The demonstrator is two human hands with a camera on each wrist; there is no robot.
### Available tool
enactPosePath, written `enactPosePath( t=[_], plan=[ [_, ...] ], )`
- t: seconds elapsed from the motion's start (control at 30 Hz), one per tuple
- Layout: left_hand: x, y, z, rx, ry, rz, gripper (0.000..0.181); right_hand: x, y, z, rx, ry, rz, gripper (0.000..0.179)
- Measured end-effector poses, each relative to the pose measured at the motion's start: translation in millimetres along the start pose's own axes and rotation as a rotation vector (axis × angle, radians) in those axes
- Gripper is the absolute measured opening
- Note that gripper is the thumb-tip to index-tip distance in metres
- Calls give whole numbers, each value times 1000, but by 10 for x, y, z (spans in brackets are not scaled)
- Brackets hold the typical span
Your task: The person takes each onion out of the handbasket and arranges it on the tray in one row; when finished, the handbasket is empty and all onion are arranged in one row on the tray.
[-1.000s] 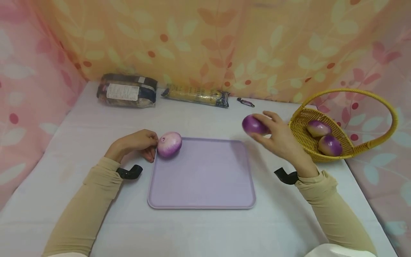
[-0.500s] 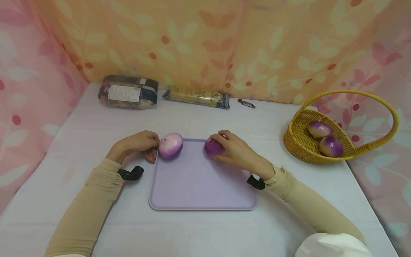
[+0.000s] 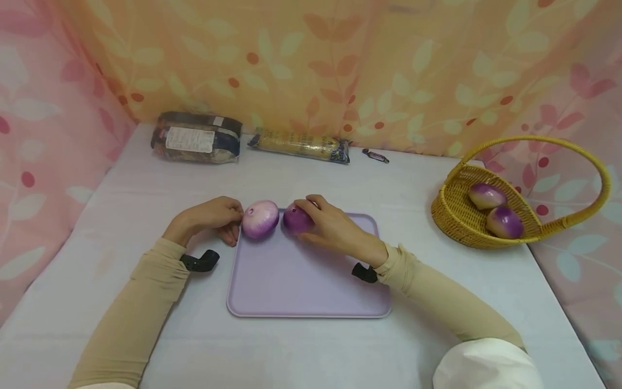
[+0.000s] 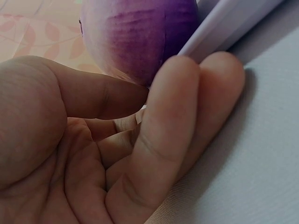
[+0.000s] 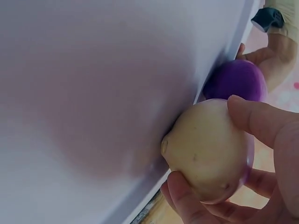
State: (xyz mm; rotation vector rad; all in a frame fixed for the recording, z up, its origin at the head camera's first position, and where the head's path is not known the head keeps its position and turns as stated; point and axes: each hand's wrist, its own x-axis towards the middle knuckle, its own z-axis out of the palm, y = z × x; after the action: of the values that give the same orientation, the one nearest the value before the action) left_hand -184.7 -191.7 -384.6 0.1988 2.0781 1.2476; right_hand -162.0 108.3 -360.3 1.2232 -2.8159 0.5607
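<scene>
Against the back left corner of the lavender tray [image 3: 311,286] sits a purple-and-white turnip [image 3: 260,220]. My left hand [image 3: 214,216] pinches the tray's edge at that corner, its thumb beside the turnip in the left wrist view. My right hand [image 3: 335,229] grips a second turnip [image 3: 295,218] at the tray's back rim, just right of the first. In the right wrist view this held turnip [image 5: 210,149] shows its pale underside, with thumb and fingers around it. The first turnip [image 5: 238,81] is close behind it there.
A yellow wicker basket [image 3: 454,224] with a tall handle stands at the right, holding two more turnips [image 3: 505,222]. Along the back lie a dark plastic-wrapped package [image 3: 196,138], a long gold packet [image 3: 298,146] and a small wrapped candy [image 3: 376,156].
My right hand has carried its turnip left from near the basket to the tray's back rim, beside the first turnip. The left hand has stayed at the tray's corner.
</scene>
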Motion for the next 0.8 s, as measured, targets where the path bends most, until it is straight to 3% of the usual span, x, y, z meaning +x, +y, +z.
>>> enactPosePath(
  t=[0.43,0.67,0.8],
  plan=[
    [6,-4,-6,16,8,-10,22,38,-44,5,6,-19,25,72],
    [0,-13,-4,5,2,-11,22,-115,71,-226,3,-27,161,71],
    [-8,-4,-7,-1,-6,-8,23,-359,302,-528,-14,49,283,55]
  ],
)
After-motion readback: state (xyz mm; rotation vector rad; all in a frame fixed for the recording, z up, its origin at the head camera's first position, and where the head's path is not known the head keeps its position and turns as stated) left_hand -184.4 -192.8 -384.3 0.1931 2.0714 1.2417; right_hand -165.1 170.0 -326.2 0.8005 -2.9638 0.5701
